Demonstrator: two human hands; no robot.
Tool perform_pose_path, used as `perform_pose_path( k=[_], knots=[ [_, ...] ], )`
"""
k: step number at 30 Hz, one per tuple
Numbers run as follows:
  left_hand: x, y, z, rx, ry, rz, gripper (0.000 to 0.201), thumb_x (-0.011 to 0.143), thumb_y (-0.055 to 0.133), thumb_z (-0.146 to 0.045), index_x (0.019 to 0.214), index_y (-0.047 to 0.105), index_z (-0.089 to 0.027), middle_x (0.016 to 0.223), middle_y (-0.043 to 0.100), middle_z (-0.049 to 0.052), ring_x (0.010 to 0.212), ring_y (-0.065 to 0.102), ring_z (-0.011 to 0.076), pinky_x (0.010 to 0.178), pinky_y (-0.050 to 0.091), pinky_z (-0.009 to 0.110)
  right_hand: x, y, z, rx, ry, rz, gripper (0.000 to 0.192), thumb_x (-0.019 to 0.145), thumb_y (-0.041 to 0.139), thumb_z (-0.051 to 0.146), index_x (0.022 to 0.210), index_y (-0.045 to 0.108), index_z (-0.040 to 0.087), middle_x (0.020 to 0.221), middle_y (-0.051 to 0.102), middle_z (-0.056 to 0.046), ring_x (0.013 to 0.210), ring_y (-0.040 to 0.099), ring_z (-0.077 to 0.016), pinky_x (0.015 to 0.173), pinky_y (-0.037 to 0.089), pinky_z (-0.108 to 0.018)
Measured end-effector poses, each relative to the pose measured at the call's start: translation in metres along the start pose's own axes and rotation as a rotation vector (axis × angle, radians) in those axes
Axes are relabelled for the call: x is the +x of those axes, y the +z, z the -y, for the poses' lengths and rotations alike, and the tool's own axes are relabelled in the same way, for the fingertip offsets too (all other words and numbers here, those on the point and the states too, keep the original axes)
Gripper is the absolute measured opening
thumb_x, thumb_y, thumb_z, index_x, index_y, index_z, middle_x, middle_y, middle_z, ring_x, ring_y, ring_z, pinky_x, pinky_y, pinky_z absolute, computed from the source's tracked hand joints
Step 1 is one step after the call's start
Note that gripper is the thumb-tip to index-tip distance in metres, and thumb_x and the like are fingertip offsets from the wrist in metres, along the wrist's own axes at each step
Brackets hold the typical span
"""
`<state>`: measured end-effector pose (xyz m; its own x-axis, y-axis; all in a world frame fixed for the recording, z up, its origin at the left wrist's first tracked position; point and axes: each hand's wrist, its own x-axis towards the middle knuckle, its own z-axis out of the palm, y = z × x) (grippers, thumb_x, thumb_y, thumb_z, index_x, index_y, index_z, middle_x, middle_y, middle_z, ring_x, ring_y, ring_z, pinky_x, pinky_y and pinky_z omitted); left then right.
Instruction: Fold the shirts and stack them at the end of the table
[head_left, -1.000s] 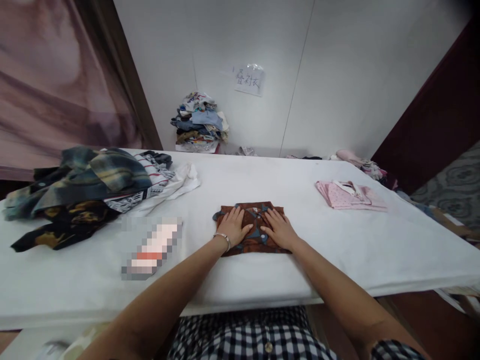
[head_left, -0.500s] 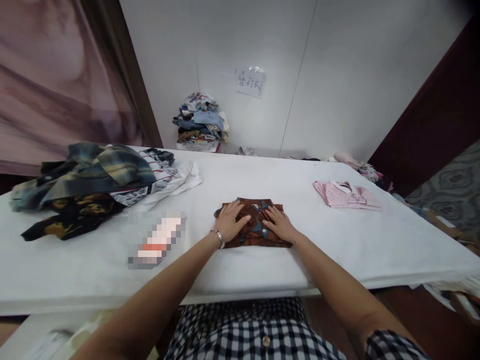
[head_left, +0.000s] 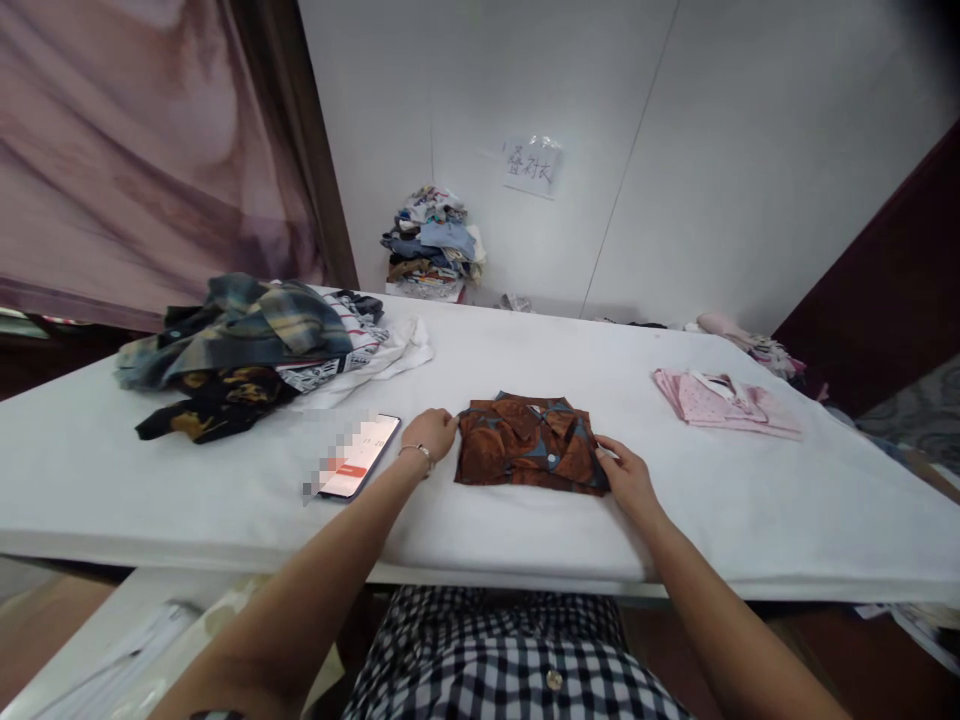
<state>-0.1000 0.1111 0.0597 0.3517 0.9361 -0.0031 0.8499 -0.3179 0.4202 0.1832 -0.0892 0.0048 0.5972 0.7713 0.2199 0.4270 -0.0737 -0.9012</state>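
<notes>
- Head view: a folded brown shirt (head_left: 517, 462) with blue-grey patches lies flat on the white-covered table (head_left: 525, 535), between the two hands, with its collar (head_left: 556, 420) toward the far side and a pale button (head_left: 552, 458) on its front.
- The left hand (head_left: 430, 437) is at the shirt's left edge; its fingers are curled and close together, their tips at the cloth. Whether they pinch it, I cannot tell.
- The right hand (head_left: 628, 480) is at the right edge, fingers bent with only a small gap, touching the side; how much cloth is between them is hidden.
- The shirt should be light, soft and limp, perhaps a little slippery, and hard to damage; the folds could slide apart if only the top layer were pinched.
- A good hold would take all layers at both side edges, thumbs above and fingers beneath, kept level.
- A phone (head_left: 365, 458) lies just beside the left hand; a folded pink shirt (head_left: 705, 402) lies well apart on the right.
</notes>
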Motion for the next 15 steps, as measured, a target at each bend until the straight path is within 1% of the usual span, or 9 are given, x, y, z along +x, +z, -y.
perform_pose_path(
  k=[3, 6, 8, 10, 12, 15],
  knots=[
    [0.006, 0.009, -0.009, -0.020, -0.008, 0.057, 0.044, 0.085, 0.039, -0.048, 0.080, 0.071, -0.019, 0.092, 0.072, 0.012, 0.088, 0.066, 0.0253, 0.070, 0.047, 0.031, 0.001, 0.007, -0.006, 0.024, 0.020, -0.010, 0.045, 0.075, 0.057, 0.044, 0.109, 0.067, 0.015, 0.103, 0.070, -0.011, 0.081, 0.066, -0.0237, 0.078, 0.054, -0.042],
    [0.009, 0.017, -0.019, -0.058, 0.002, 0.088, 0.048, 0.082, 0.040, -0.057, 0.082, 0.070, -0.019, 0.093, 0.072, 0.012, 0.087, 0.066, 0.0256, 0.067, 0.045, 0.030, 0.002, 0.010, -0.013, -0.021, -0.010, -0.008, 0.042, 0.076, 0.057, 0.042, 0.108, 0.067, 0.017, 0.108, 0.069, -0.011, 0.092, 0.064, -0.0254, 0.086, 0.051, -0.045],
    [0.012, 0.020, -0.024, -0.092, 0.010, 0.109, 0.048, 0.079, 0.044, -0.059, 0.082, 0.070, -0.020, 0.090, 0.072, 0.010, 0.083, 0.066, 0.0243, 0.065, 0.045, 0.029, 0.003, 0.009, -0.018, -0.058, -0.053, 0.010, 0.040, 0.077, 0.056, 0.041, 0.107, 0.067, 0.018, 0.113, 0.067, -0.011, 0.101, 0.062, -0.0258, 0.093, 0.048, -0.046],
    [0.016, 0.022, -0.027, -0.126, 0.004, 0.136, 0.044, 0.078, 0.047, -0.057, 0.077, 0.070, -0.020, 0.080, 0.072, 0.008, 0.074, 0.066, 0.0219, 0.061, 0.044, 0.028, 0.003, 0.009, -0.021, -0.089, -0.091, 0.027, 0.038, 0.078, 0.055, 0.040, 0.107, 0.068, 0.019, 0.116, 0.066, -0.010, 0.107, 0.060, -0.0255, 0.098, 0.045, -0.047],
    [0.019, 0.024, -0.028, -0.156, -0.008, 0.150, 0.037, 0.079, 0.049, -0.051, 0.072, 0.069, -0.020, 0.072, 0.070, 0.005, 0.067, 0.065, 0.0196, 0.059, 0.044, 0.027, 0.003, 0.008, -0.023, -0.114, -0.116, 0.031, 0.036, 0.079, 0.054, 0.040, 0.106, 0.068, 0.019, 0.116, 0.066, -0.010, 0.109, 0.059, -0.0251, 0.100, 0.043, -0.047],
    [0.022, 0.025, -0.027, -0.196, -0.012, 0.122, 0.032, 0.084, 0.046, -0.042, 0.076, 0.069, -0.020, 0.076, 0.071, 0.003, 0.072, 0.065, 0.0171, 0.061, 0.045, 0.025, 0.003, 0.008, -0.023, -0.140, -0.142, 0.028, 0.034, 0.080, 0.054, 0.040, 0.104, 0.068, 0.020, 0.116, 0.066, -0.010, 0.109, 0.059, -0.0251, 0.101, 0.043, -0.047]
  ],
)
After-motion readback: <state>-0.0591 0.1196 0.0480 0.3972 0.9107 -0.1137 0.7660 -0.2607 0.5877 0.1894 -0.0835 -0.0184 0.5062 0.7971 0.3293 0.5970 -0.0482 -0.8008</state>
